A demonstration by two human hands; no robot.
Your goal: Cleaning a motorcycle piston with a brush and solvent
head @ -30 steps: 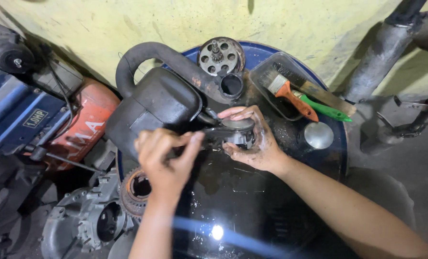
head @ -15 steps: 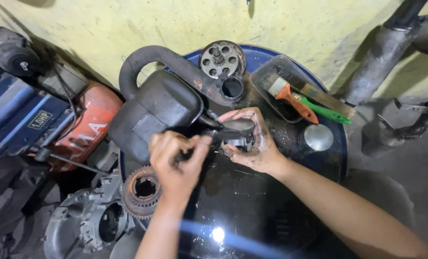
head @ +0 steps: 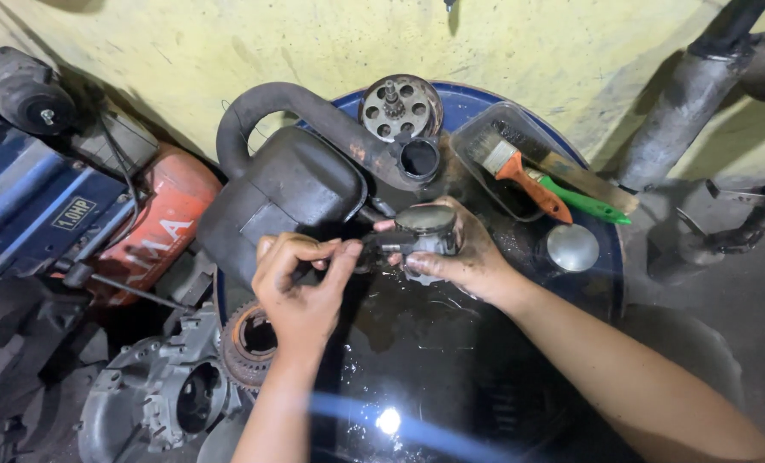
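My right hand (head: pixel 468 257) grips a small round greasy metal engine part (head: pixel 425 230), a piston-like cylinder, over the oily top of a blue drum (head: pixel 417 360). My left hand (head: pixel 301 291) is pinched on a thin dark tool or pin (head: pixel 367 250) that points into the side of that part. Both hands are smeared with oil. Just behind them lies a black muffler (head: pixel 288 184) with a curved pipe.
A clear tray (head: pixel 485 141) holds an orange-handled brush (head: pixel 515 167) and a green-handled tool (head: pixel 584 204). A perforated metal disc (head: pixel 397 107), a round lid (head: pixel 571 247), a gear ring (head: pixel 249 339), an engine casing (head: pixel 155 399) and a red-and-blue machine (head: pixel 117 227) surround the drum.
My left hand has shifted slightly right and down, closer to the metal part. The right hand still holds the part in about the same place.
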